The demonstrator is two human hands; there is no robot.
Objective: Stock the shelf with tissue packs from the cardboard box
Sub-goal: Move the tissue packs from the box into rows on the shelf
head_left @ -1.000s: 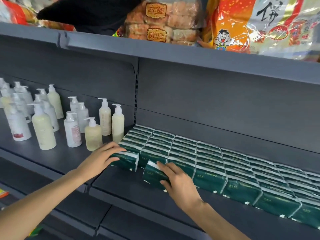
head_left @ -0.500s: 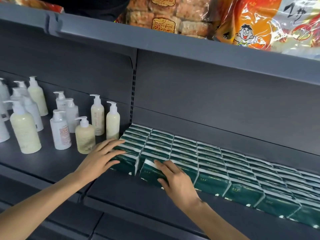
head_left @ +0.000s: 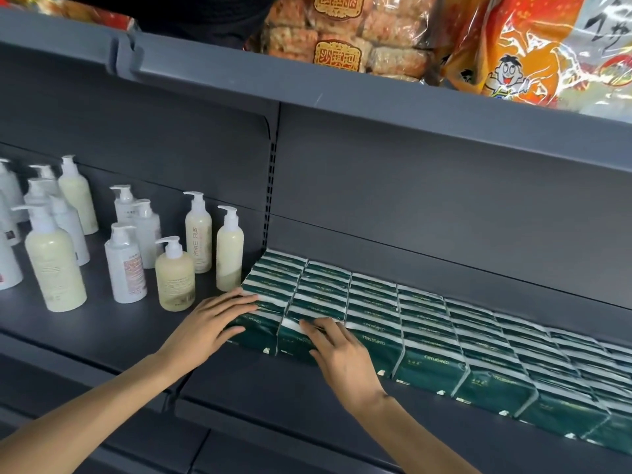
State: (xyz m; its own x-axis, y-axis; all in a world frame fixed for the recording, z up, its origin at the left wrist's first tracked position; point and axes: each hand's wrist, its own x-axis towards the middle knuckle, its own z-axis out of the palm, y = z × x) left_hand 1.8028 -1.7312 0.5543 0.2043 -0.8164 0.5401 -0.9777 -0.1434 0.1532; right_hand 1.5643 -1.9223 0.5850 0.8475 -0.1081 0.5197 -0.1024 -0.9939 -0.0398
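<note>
Dark green tissue packs point(head_left: 427, 340) with white edges fill the grey shelf point(head_left: 273, 398) in several tight rows running to the right. My left hand point(head_left: 208, 326) lies flat with straight fingers on the front pack of the leftmost row point(head_left: 254, 331). My right hand point(head_left: 338, 354) presses with straight fingers on the front pack of the second row point(head_left: 294, 343), which sits level with its neighbours. The cardboard box is out of view.
Several white and cream pump bottles point(head_left: 174, 275) stand on the left shelf section, close beside the leftmost tissue row. The upper shelf point(head_left: 376, 100) carries bagged snacks point(head_left: 342, 32) overhead. A bare strip of shelf runs in front of the packs.
My right hand has pushed the protruding front pack of the second row back into line with the others. My left hand stays on the leftmost pack. The camera has shifted.
</note>
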